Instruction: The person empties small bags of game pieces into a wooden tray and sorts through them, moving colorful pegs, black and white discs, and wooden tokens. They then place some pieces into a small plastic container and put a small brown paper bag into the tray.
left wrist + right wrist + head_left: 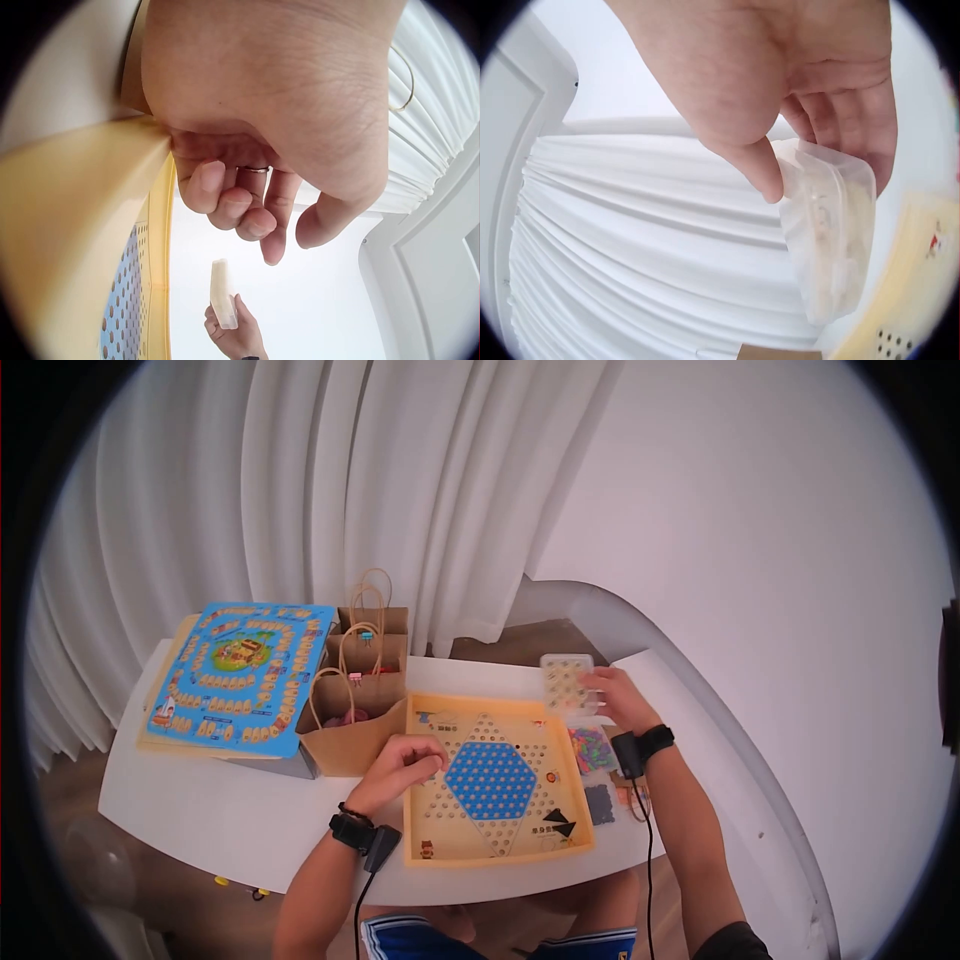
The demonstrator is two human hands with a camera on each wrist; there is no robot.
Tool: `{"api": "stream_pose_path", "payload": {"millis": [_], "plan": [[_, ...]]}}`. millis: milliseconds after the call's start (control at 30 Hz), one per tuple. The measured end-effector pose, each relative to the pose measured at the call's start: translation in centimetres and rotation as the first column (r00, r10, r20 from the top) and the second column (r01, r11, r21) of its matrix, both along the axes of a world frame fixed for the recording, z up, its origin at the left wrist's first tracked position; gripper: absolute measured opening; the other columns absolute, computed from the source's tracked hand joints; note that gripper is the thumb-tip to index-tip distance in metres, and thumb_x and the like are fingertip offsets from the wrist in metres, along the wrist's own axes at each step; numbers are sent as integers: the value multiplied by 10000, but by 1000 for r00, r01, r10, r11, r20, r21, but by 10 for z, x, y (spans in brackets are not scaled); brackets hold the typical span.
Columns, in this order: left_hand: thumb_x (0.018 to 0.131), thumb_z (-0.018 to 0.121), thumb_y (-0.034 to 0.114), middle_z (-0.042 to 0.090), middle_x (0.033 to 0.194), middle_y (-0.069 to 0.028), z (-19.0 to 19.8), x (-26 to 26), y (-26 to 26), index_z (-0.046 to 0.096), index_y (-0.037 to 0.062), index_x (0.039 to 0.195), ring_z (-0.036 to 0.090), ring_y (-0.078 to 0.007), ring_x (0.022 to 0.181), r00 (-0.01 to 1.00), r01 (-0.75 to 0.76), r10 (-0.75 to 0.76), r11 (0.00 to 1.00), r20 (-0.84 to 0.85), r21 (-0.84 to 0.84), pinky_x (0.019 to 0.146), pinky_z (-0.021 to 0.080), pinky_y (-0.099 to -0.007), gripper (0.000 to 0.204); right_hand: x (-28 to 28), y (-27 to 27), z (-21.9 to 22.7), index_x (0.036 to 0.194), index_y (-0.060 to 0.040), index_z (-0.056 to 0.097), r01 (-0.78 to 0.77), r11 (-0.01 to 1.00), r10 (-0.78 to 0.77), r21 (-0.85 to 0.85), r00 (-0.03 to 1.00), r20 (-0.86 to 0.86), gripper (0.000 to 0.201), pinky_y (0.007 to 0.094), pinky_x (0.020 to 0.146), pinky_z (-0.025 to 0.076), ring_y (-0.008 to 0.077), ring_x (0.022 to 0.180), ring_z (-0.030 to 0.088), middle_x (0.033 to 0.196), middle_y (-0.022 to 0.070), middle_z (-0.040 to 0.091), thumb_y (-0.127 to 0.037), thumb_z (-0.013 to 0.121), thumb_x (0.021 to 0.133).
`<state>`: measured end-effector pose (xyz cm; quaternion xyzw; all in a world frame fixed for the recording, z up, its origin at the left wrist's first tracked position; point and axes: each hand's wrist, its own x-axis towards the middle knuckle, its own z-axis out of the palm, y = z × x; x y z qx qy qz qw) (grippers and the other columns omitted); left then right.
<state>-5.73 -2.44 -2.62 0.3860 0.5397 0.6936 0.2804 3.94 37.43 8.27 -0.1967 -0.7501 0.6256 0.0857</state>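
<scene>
My right hand (622, 700) grips a clear plastic box (567, 685) at its right side, thumb on one face and fingers on the other. Small pale round pieces show inside the box, and in the right wrist view the box (829, 232) hangs tilted from the fingers. My left hand (408, 765) is over the left rim of a wooden board tray, its fingers loosely curled with nothing in them. Inside the tray lies a Chinese checkers board (490, 780) with a blue hexagon at its middle. Two black triangular pieces (564, 827) lie at its lower right.
Right of the tray lie a bag of colourful small pieces (592, 750) and a dark grey packet (599, 805). Brown paper bags (352, 745) with handles stand to the left, beside a blue printed game board (240, 670). A white curtain (400, 490) hangs behind the table.
</scene>
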Motion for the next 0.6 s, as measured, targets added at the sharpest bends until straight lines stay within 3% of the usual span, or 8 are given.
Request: {"api": "stream_pose_path", "payload": {"millis": [67, 200, 333, 400, 433, 500, 533, 600], "plan": [[984, 630, 110, 651, 846, 50, -2, 0, 1, 710, 25, 965, 504, -16, 690, 1000, 3, -3, 1000, -4, -5, 606, 397, -198, 118, -4, -37, -10, 1187, 17, 699, -150, 982, 142, 118, 987, 73, 437, 318, 822, 587, 173, 951, 727, 1083, 89, 734, -335, 761, 936], [984, 627, 93, 645, 841, 55, -5, -2, 3, 710, 35, 958, 507, -16, 697, 1000, 7, -7, 1000, 7, 11, 618, 403, -197, 104, -22, -96, -50, 1192, 15, 706, -263, 955, 236, 134, 953, 190, 451, 329, 812, 594, 164, 986, 719, 1083, 90, 738, -357, 761, 945], [985, 624, 78, 641, 844, 63, -2, 0, 1, 708, 43, 953, 507, -14, 705, 1000, 26, -26, 1000, 13, 7, 627, 403, -195, 96, -37, -131, -73, 1271, 26, 678, -285, 958, 270, 29, 932, 244, 501, 342, 830, 596, 165, 1060, 704, 1150, 110, 736, -357, 756, 958], [988, 622, 82, 638, 843, 66, 0, 0, 1, 705, 45, 945, 506, -12, 706, 999, 31, -31, 999, 21, 12, 628, 401, -194, 101, -43, -135, -88, 1362, 40, 616, -305, 936, 322, -176, 943, 78, 569, 342, 866, 588, 178, 1053, 703, 1185, 124, 719, -300, 780, 936], [988, 617, 82, 625, 820, 64, 2, 2, 2, 704, 38, 949, 484, -12, 680, 1000, 14, -14, 1000, 8, 10, 598, 378, -201, 106, -43, -138, -87, 1362, 40, 616, -306, 935, 325, -179, 942, 82, 569, 342, 866, 588, 178, 1053, 703, 1185, 124, 719, -300, 780, 936], [988, 612, 83, 612, 796, 62, 3, 3, 2, 704, 31, 953, 462, -11, 654, 1000, -2, 1, 1000, 4, 10, 568, 355, -207, 111, -41, -141, -86, 1425, 63, 552, -421, 889, 422, 183, 906, 34, 711, 342, 896, 577, 216, 1043, 705, 1185, 162, 705, -286, 833, 874], [988, 614, 76, 629, 828, 61, 3, 2, 1, 701, 36, 947, 492, -11, 699, 1000, 8, -8, 1000, 5, -1, 614, 382, -201, 104, -39, -142, -88, 1425, 63, 552, -422, 888, 422, 180, 906, 41, 711, 342, 896, 577, 216, 1043, 705, 1185, 162, 705, -286, 833, 874], [988, 617, 69, 645, 859, 61, 2, 2, 1, 699, 40, 942, 522, -11, 744, 1000, 17, -17, 1000, 8, -9, 659, 409, -194, 98, -35, -144, -91, 1428, 90, 528, -373, 748, 373, 549, 920, 118, 811, 355, 878, 574, 264, 1027, 705, 1148, 198, 702, -291, 879, 805]]}}
